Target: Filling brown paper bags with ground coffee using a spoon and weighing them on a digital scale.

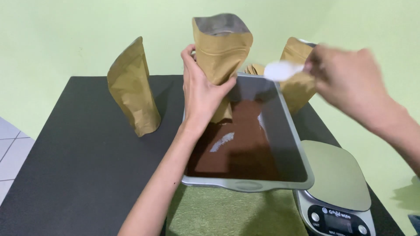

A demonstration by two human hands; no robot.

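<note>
My left hand [202, 89] grips an open tan stand-up pouch [222, 48] and holds it upright over the far end of a grey metal baking tray [292, 144]. Brown powder [238, 144] covers much of the tray's floor. My right hand [350, 81] is raised at the right and holds a white plastic scoop [282, 70], blurred, beside the pouch's mouth and over the tray's far right corner. I cannot tell whether the scoop holds anything.
A second tan pouch [131, 89] stands on the black table [83, 157] at the left. Another pouch [299, 83] stands behind the tray at the right. A digital kitchen scale [339, 183] sits at the front right. A green cloth [227, 212] lies under the tray.
</note>
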